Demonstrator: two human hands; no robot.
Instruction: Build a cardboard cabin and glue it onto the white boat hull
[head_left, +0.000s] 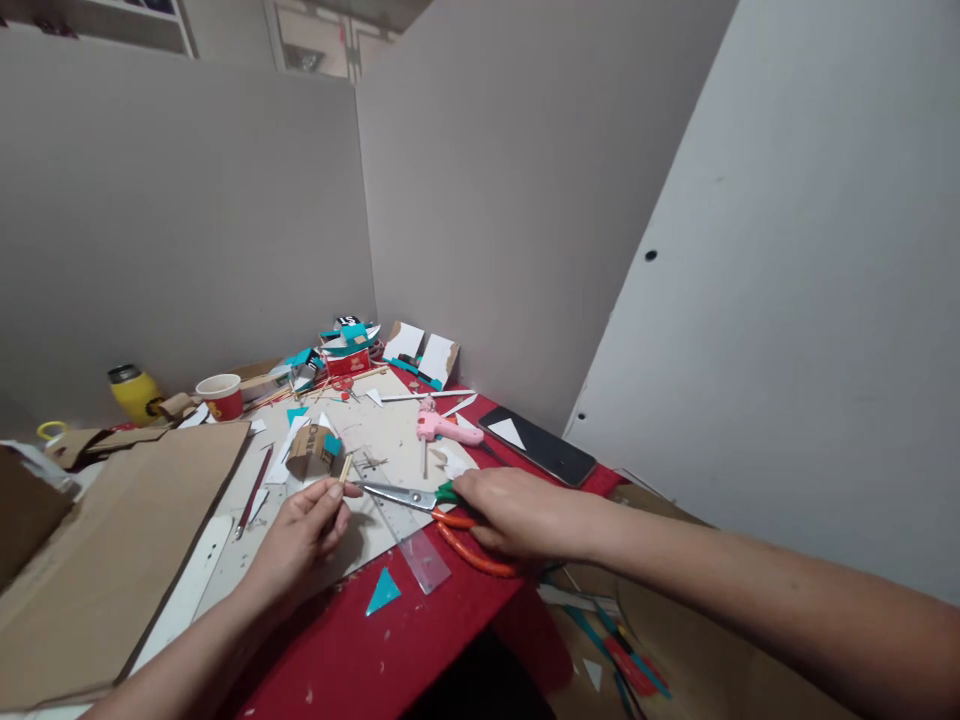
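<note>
Between the fingertips of my left hand [311,525] is a short bundle of thin wooden sticks [346,468], pinched upright. My right hand [525,510] grips a pair of scissors [405,495] with orange and green handles. The scissors' metal blades point left, and their tips reach the fingers of my left hand beside the sticks. Whether the blades touch the sticks I cannot tell. Just behind my left hand stands a curved brown cardboard piece [309,452] with a teal patch. Under the scissors lies a clear plastic ruler [424,560].
A pink glue gun [448,428] and a black phone [540,447] lie beyond my right hand. On the left are a large cardboard sheet [142,530], a pencil [253,495], a paper cup [220,397] and a yellow bottle [135,395]. Grey partitions [510,180] enclose the red table.
</note>
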